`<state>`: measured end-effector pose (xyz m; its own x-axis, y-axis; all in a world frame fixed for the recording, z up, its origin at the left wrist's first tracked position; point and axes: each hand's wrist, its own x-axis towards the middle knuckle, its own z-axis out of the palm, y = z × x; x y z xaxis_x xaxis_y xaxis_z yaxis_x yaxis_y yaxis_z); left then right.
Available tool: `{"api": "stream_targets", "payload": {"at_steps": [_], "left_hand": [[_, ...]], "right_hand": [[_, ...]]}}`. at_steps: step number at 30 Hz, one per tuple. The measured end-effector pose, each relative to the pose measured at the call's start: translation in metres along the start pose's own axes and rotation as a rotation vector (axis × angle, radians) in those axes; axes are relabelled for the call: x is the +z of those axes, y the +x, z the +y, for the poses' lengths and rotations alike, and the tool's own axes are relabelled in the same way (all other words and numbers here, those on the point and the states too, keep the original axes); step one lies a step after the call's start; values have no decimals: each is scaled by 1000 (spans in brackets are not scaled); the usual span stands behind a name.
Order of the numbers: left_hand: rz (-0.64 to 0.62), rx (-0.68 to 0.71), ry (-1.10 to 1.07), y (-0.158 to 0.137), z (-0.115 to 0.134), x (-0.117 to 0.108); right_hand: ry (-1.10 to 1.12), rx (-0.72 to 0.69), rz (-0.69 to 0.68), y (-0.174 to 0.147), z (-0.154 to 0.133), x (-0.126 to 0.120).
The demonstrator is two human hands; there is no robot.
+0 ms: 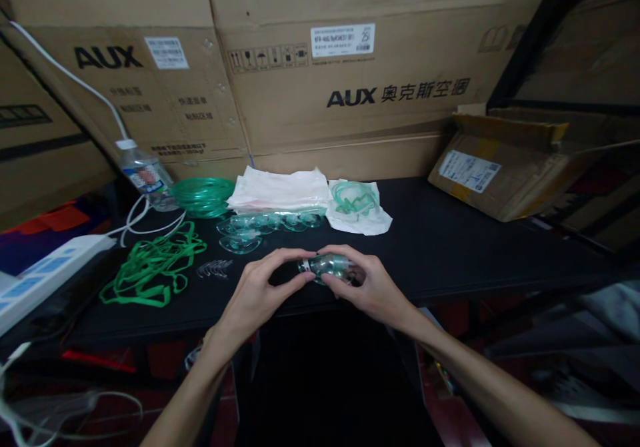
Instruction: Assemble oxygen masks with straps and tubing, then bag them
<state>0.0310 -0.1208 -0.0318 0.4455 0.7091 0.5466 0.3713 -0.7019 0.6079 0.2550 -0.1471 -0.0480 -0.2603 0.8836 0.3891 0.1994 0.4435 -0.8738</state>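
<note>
Near the front edge of the table, both hands grip a clear green-tinted oxygen mask (327, 265) from its two sides. The thumb and fingers of my left hand (267, 277) are closed on its left end, by a pale band. At the other end my right hand (367, 279) wraps round it, hiding part of that side. Just beyond lie several similar clear masks (240, 241) in a row. Left of my hands are a few thin clear strips (215, 269) and a tangle of green elastic straps (155, 263).
A coil of green tubing (203, 197), a stack of white packages (280, 189) and an opened pack with tubing (357, 203) stand along the back. A water bottle (145, 175) and a power strip (45, 280) are left; an open cardboard box (493, 167) is right. Large cartons (280, 113) wall the rear.
</note>
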Motion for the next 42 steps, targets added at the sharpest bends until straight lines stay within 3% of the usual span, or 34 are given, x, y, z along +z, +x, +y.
{"api": "stream_targets", "payload": {"at_steps": [6,20,28,35,42], "left_hand": [[-28,34,-61,0,-2,2],[-68,-10,31,-2,-3,-8],[29,-39,286,-25,-18,-50],[-61,-61,481,-40,-46,-82],[-126,-173,580,-41,-57,-100]], "right_hand": [[-57,10,32,-1,-1,2],[-198,-14,31,0,-4,4],[-234,30,28,0,-6,3],[-236,12,-3,0,-7,2],[-223,-7,-11,0,-4,3]]}}
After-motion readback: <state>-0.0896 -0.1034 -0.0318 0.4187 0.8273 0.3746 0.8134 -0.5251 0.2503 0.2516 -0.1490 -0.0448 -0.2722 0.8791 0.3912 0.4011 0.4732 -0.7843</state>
